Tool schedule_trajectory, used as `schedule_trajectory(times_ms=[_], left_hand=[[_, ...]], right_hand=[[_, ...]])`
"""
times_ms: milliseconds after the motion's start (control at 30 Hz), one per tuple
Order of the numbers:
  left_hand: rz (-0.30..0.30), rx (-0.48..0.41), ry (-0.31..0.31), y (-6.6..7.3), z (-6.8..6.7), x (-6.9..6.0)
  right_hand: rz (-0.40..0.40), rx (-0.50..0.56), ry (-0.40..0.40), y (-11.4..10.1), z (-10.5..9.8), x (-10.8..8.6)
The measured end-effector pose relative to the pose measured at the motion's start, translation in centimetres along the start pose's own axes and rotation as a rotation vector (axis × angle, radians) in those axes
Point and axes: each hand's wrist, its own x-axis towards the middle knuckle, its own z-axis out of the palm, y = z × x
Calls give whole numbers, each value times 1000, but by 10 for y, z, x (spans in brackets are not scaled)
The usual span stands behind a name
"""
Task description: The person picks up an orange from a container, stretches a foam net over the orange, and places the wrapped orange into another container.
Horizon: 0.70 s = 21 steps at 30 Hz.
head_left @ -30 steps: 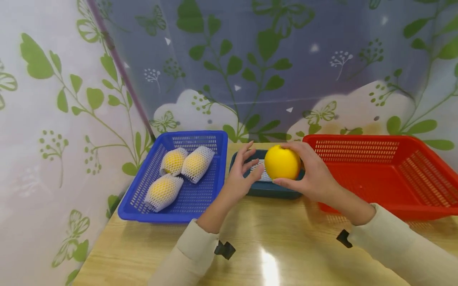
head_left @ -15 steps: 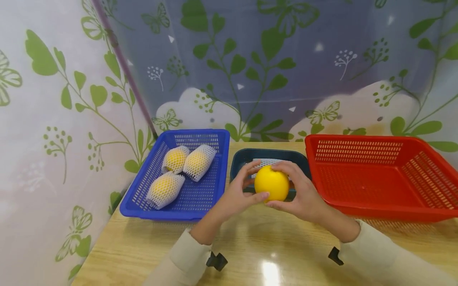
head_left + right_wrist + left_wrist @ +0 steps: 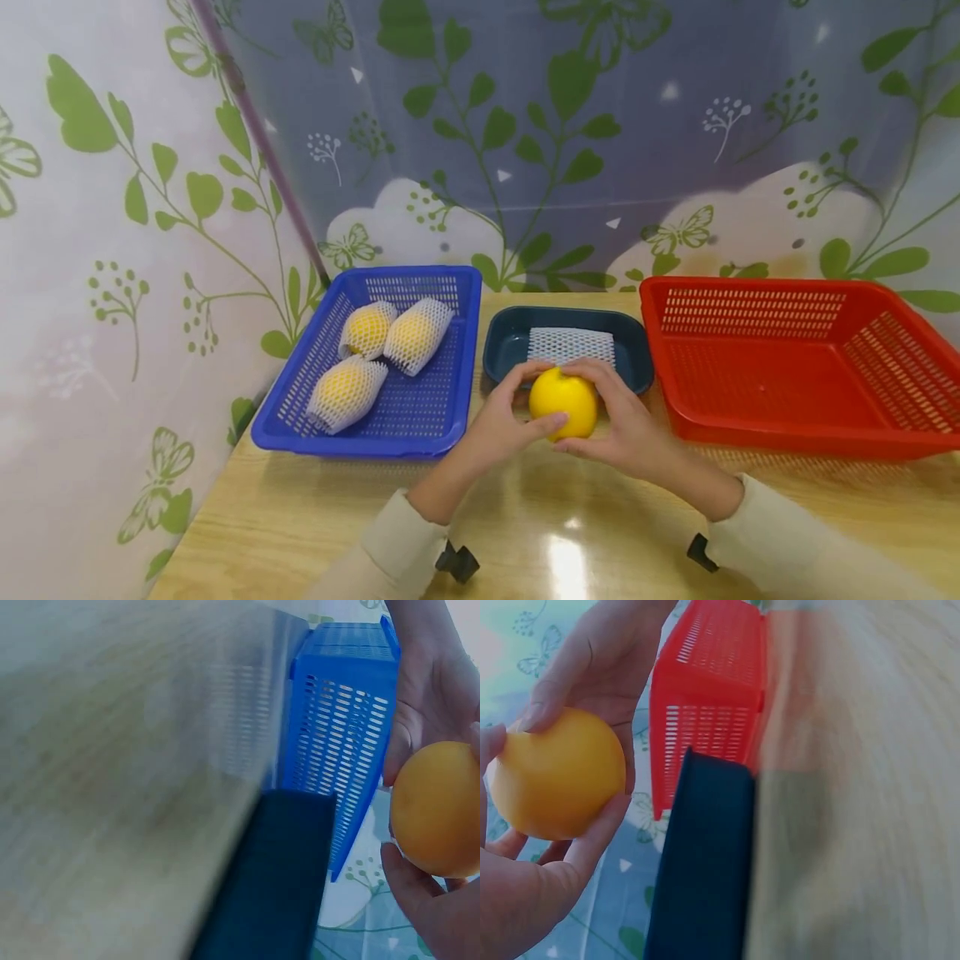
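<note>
Both hands hold a smooth round yellow fruit between them, just above the table in front of the dark teal tray. My left hand cups its left side, the thumb lying across the front. From the right, my right hand grips it with fingers over the top and thumb beneath. In the left wrist view the fruit is enclosed by fingers of both hands; the right wrist view shows the fruit at its edge. A flat white foam net sleeve lies in the tray.
At the left, a blue basket contains three net-wrapped yellow fruits. A red basket with nothing visible inside stands at the right. The wooden table extends in front, and a leaf-patterned cloth hangs behind.
The right hand has brought the fruit down and toward the person, out from over the tray. My left hand has closed in and taken hold of its left side. The foam sleeve now shows more fully.
</note>
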Motion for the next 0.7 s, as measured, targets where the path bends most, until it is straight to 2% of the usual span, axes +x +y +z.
schedule_trajectory(times_ms=[167, 233, 400, 567, 700], left_hand=[[-48, -15, -8, -8, 1, -4], [-54, -24, -21, -11, 1, -6], [-62, -31, -29, -16, 3, -11], [-94, -1, -40, -22, 4, -13], [-120, 32, -59, -27, 4, -15]], right_hand=[[247, 148, -75, 1, 3, -5], [317, 210, -101, 0, 3, -8], [367, 268, -155, 0, 3, -10], [441, 320, -201, 2, 5, -13], [452, 340, -217, 5, 11, -18]])
